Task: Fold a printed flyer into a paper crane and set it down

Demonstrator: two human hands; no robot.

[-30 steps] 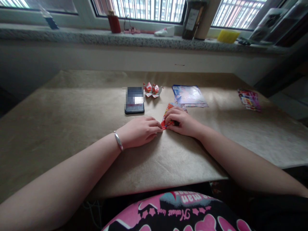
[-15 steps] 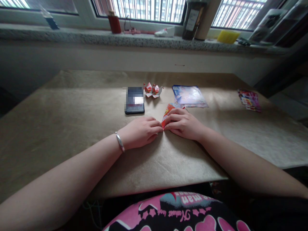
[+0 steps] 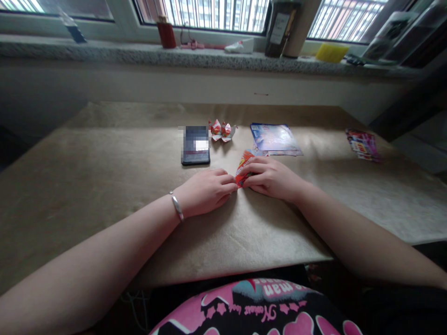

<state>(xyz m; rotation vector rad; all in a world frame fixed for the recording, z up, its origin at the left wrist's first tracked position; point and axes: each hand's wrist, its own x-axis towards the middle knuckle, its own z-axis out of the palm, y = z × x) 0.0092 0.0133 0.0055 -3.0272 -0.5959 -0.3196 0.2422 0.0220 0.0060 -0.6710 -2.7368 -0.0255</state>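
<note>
A folded sheet of printed paper (image 3: 243, 168), orange-red with a pale blue part, lies on the table between my hands. My left hand (image 3: 212, 190), with a silver bangle at the wrist, pinches its near left corner. Bent over the right side of the paper, the fingers of my right hand (image 3: 270, 176) press it against the tabletop and cover much of it. Beyond my left hand lies a black phone (image 3: 196, 156), its screen partly blurred out. Two small folded-paper figures (image 3: 222, 132) in red and white stand beside the phone.
A stack of bluish printed sheets (image 3: 275, 138) lies behind my right hand. Pink and red printed cards (image 3: 363, 145) are at the table's right side. Along the granite windowsill (image 3: 132, 55) stand a red container (image 3: 166, 33), a dark bottle (image 3: 278, 30) and a yellow object (image 3: 331, 52).
My right hand has shifted slightly up and right along the paper, so more of its orange-red near corner shows. The left hand stays almost in place at the corner.
</note>
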